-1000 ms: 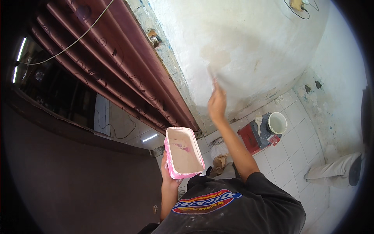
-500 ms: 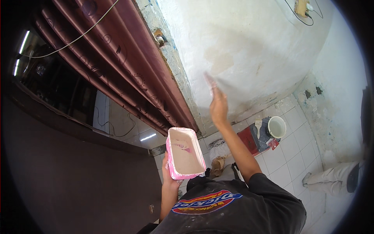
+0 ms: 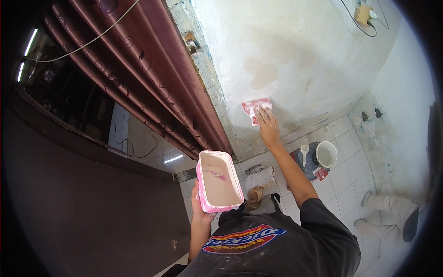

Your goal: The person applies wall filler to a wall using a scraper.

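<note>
My left hand (image 3: 199,203) grips a pink rectangular tub (image 3: 201,184) from its left side and underneath. Pale putty (image 3: 220,191) coats the inside of the tub, with a pink patch showing through. Up at the white wall (image 3: 295,74), my right hand (image 3: 268,125) holds a flat red putty spreader (image 3: 256,108) smeared with white. The spreader lies nearly flat on the wall, low and near its left corner; my fingers press on its face. A damp-looking beige patch (image 3: 262,71) marks the wall above it.
A maroon curtain (image 3: 152,78) hangs left of the wall edge, beside a dark door panel (image 3: 92,198). On the tiled floor stand a white bucket (image 3: 327,154), a brush (image 3: 304,155) and a bag (image 3: 260,179). Another person's legs (image 3: 387,214) show at right. A socket block (image 3: 363,15) hangs upper right.
My right hand has moved slightly right and down, and the spreader has turned from edge-on to flat against the wall. The tub stays in place. The other person's legs have shifted.
</note>
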`<state>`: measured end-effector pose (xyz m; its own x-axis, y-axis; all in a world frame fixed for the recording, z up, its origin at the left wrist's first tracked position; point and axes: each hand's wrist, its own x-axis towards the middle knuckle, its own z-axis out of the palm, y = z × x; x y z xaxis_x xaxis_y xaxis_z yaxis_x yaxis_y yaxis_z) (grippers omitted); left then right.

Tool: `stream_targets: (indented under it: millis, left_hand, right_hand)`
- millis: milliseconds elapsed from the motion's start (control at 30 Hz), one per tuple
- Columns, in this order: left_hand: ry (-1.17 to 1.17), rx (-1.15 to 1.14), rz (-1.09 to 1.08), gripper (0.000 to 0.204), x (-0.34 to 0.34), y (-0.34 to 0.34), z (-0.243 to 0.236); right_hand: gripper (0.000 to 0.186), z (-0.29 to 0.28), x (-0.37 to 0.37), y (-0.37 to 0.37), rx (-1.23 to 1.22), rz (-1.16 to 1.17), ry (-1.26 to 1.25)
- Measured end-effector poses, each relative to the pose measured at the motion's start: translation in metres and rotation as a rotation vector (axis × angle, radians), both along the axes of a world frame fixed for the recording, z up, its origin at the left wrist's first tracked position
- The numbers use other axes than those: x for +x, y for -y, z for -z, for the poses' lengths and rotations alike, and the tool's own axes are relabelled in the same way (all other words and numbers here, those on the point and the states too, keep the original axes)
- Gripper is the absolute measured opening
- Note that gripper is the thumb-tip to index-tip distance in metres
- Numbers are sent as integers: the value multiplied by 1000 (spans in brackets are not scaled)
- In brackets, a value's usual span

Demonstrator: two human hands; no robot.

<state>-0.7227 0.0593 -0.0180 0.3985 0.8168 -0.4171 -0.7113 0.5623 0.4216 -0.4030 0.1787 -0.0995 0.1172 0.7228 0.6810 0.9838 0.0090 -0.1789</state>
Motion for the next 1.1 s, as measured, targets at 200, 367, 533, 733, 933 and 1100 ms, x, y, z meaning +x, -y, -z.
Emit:
stream_targets:
  millis: [200, 367, 533, 733, 933, 1100]
  left_hand:
    - [9, 61, -46, 52, 15, -1, -10]
    - [58, 215, -169, 53, 43, -7, -25]
    - [1, 375, -298, 51, 81, -14, -29]
    - [39, 367, -326, 49, 114, -4, -17]
    - [-46, 305, -446, 49, 143, 22, -4]
    - [-42, 261, -490, 50, 140, 37, 17]
  right_hand:
    - [30, -15, 2, 36, -195, -9, -905]
    - [23, -91, -9, 82, -9, -508, -1761]
    - [35, -146, -8, 119, -62, -681, -1913]
    - [40, -149, 18, 129, -149, -691, -1874]
    - [29, -148, 71, 103, -132, -653, -1984]
    - [27, -141, 84, 74, -182, -716, -2033]
